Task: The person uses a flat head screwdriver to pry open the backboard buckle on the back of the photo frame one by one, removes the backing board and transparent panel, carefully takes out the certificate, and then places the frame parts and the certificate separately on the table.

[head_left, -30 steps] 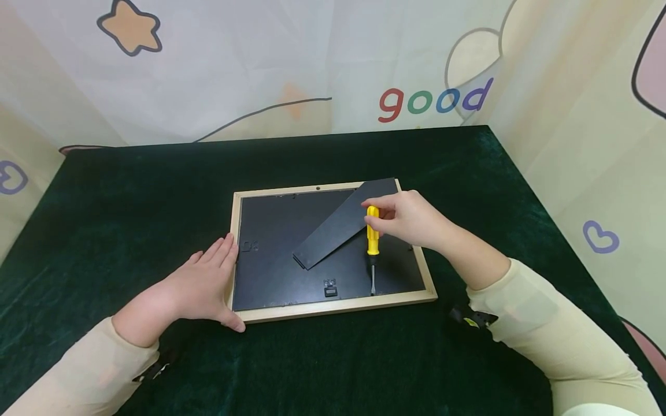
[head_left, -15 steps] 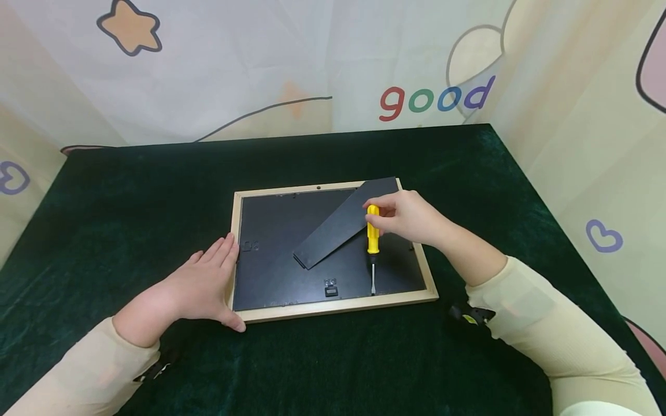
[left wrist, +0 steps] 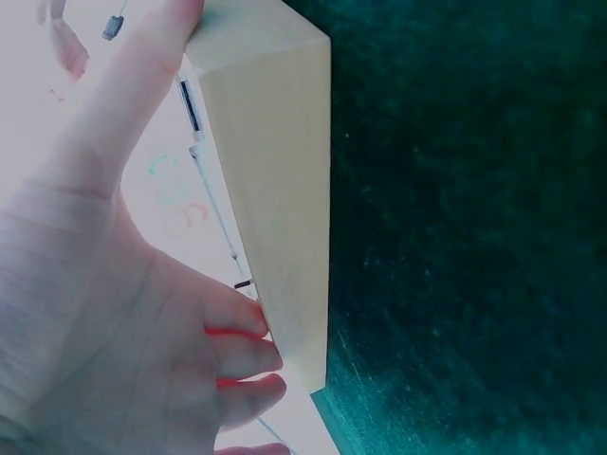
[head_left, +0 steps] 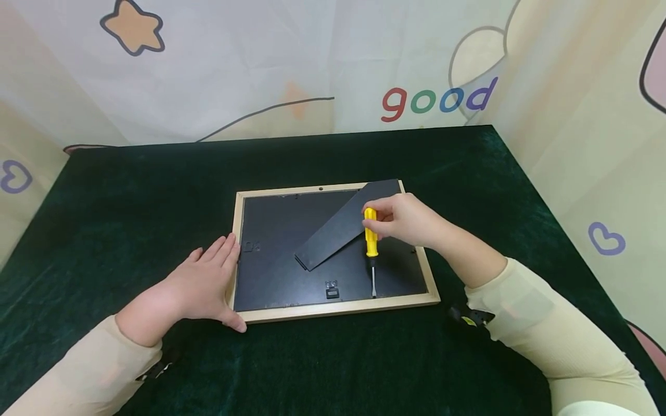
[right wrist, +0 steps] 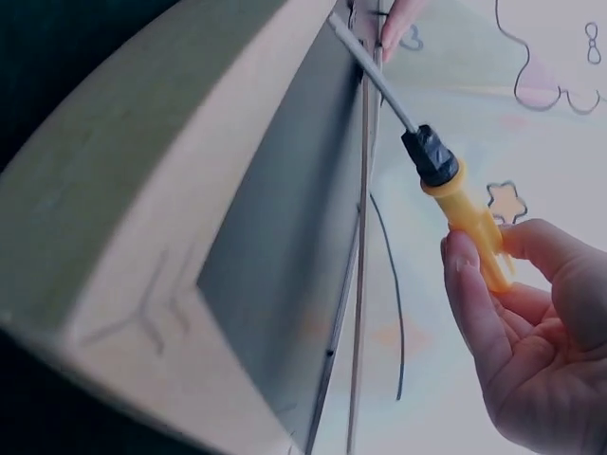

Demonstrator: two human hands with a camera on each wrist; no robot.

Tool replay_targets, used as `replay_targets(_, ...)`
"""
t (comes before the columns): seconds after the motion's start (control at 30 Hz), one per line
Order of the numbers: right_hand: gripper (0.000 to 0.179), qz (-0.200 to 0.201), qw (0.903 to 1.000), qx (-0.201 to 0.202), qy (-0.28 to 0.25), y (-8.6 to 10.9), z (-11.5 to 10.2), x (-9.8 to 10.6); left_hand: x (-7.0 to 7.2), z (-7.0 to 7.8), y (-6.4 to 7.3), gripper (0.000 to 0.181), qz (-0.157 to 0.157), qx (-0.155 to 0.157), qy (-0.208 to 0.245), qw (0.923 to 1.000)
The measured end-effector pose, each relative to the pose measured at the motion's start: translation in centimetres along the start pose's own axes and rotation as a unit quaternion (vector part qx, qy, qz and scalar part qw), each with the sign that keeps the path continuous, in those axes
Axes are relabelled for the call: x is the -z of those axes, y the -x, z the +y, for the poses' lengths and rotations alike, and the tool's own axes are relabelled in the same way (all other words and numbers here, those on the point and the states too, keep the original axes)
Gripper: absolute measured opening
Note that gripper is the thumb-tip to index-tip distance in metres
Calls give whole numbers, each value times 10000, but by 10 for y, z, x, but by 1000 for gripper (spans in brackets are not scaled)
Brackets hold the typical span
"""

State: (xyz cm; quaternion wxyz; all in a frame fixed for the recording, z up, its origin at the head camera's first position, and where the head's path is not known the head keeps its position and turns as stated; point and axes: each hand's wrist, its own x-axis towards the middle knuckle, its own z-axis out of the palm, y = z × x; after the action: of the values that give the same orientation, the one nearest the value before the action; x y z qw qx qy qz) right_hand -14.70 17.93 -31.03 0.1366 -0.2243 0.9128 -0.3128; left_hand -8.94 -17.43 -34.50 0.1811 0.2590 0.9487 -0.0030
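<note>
A pale printed curtain is hanging behind the cloth-covered table. The wooden frame is lying face down around the table's middle, its long sides running roughly along the table's far edge. Inside it the black backing board is showing, well below the frame's top face at the right, as the right wrist view is suggesting.

The left hand is bracing the frame's left edge, its fingers lying nearly straight and its thumb reaching the near-left corner. The right hand is pinching the screwdriver high on its yellow handle, fingers curling round it.

The black stand leg is slanting across the board toward the frame's far-right corner. The screwdriver is standing almost upright, its tip meeting the near inner edge, right of the small hanger; whether it is pressing there cannot be told.

The step seems to be working the blade at that seam. Doing it well probably means gripping lower for control, seating the flat tip squarely, tilting gently so the wood is not denting, and keeping the bracing hand firm, clear of the blade's path.
</note>
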Motion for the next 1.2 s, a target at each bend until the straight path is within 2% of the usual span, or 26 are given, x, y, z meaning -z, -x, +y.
replay_targets(0.33,13,386,9962,390,674,13,-21,-7,2,2,-1,137,-86,31,-65,9999)
replay_targets(0.57,20,675,9863,794,1283,27,-42,-14,0,0,-1,138,-30,83,-143,9999)
replay_targets(0.67,21,805,9860,571,1343,26,-38,-15,-1,0,-2,138,-25,78,-120,9999)
replay_targets(0.73,20,741,9909,295,1081,20,-30,-14,0,0,-2,138,-40,79,-134,9999)
replay_targets(0.87,23,274,9987,-230,353,3,-9,-11,1,1,-2,137,-59,91,-152,9998)
replay_targets(1.03,32,-162,9963,-842,-117,-8,14,-10,0,2,-2,136,0,86,-134,9999)
replay_targets(1.13,30,-143,9951,-959,-174,-6,20,-11,1,2,-2,137,7,96,-156,9998)
replay_targets(1.2,25,1,9967,-801,-138,-2,18,-11,1,1,-2,138,-1,114,-173,9998)
